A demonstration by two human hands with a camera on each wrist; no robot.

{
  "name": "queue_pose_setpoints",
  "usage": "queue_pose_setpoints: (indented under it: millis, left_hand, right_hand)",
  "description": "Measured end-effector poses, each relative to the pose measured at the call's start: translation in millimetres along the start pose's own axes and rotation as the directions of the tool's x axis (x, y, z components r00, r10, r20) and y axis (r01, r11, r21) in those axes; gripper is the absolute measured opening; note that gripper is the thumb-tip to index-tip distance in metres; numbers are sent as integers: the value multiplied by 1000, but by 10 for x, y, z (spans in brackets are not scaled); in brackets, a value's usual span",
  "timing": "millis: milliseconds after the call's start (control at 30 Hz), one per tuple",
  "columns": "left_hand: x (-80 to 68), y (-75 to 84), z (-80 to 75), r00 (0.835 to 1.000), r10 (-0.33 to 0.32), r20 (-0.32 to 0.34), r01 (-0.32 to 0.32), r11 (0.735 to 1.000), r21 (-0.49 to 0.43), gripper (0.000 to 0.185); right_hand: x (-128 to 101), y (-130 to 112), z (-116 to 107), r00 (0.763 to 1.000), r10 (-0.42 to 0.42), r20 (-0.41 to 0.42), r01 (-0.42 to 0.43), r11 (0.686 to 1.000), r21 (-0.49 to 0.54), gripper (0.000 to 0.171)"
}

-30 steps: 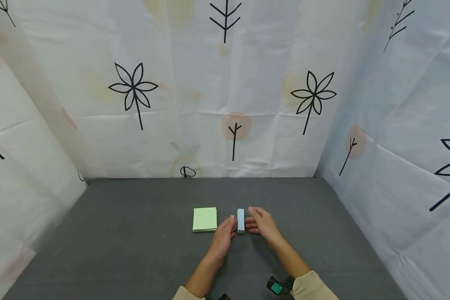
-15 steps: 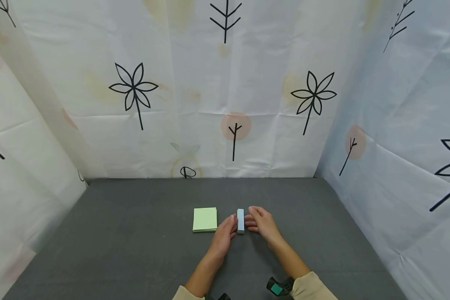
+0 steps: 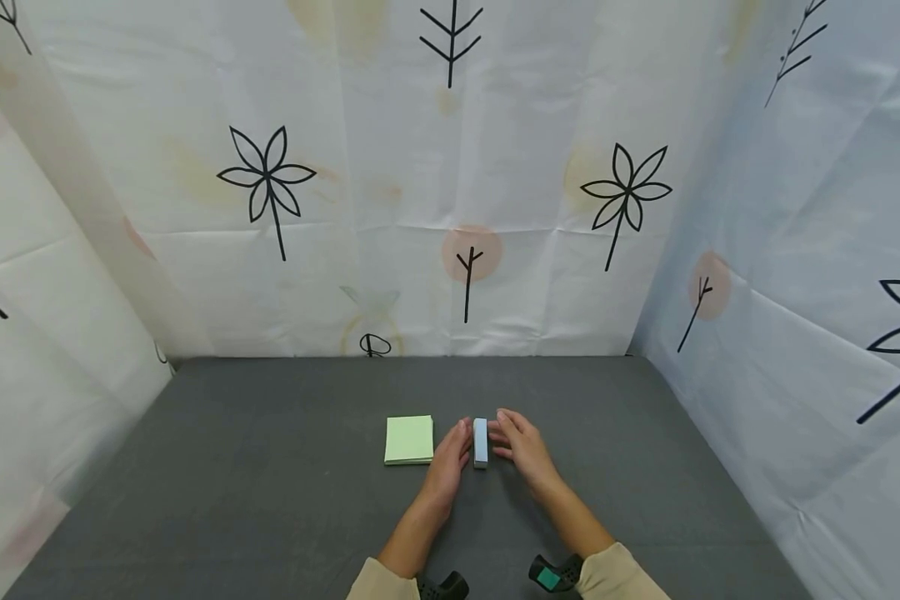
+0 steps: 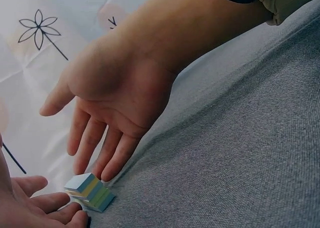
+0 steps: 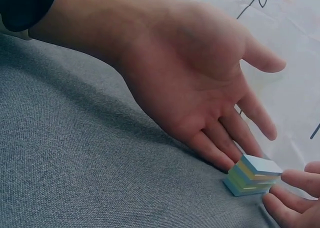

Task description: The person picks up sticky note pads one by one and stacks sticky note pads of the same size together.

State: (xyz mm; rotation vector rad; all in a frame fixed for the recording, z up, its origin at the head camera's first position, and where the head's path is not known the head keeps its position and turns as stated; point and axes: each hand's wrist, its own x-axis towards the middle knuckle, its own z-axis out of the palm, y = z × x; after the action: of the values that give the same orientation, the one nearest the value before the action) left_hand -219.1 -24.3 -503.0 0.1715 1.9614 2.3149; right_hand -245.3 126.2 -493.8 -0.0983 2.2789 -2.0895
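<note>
A small stack of sticky note pads point(image 3: 481, 443) stands on the grey table between both hands. In the left wrist view the stack point(image 4: 90, 190) shows blue, yellow and green layers, unevenly lined up. Its other side point(image 5: 252, 175) shows in the right wrist view. My left hand point(image 3: 444, 471) lies along its left side, palm inward, fingers extended and fingertips close to the pads. On the other side my right hand point(image 3: 527, 454) faces it with fingers spread loosely, fingertips near the stack. A larger pale green square sticky note pad point(image 3: 409, 439) lies just left of my left hand.
The grey cloth-covered table point(image 3: 270, 500) spreads around the hands. White patterned cloth walls point(image 3: 390, 167) rise at the back and both sides. A black wrist device with a green patch point(image 3: 551, 575) sits at the right sleeve, another point(image 3: 446, 587) at the left.
Both hands have shifted slightly forward along the stack, the left thumb now higher. The left wrist device has come further into view. The stack and green pad stay in place.
</note>
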Motion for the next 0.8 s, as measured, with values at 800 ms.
queue_pose_setpoints:
  millis: [800]
  left_hand:
    - [38,-44,33,1000,25,4,-25,999,-22,64]
  right_hand:
    - [-9,28,4,1000,-3,18,1,993,115,56]
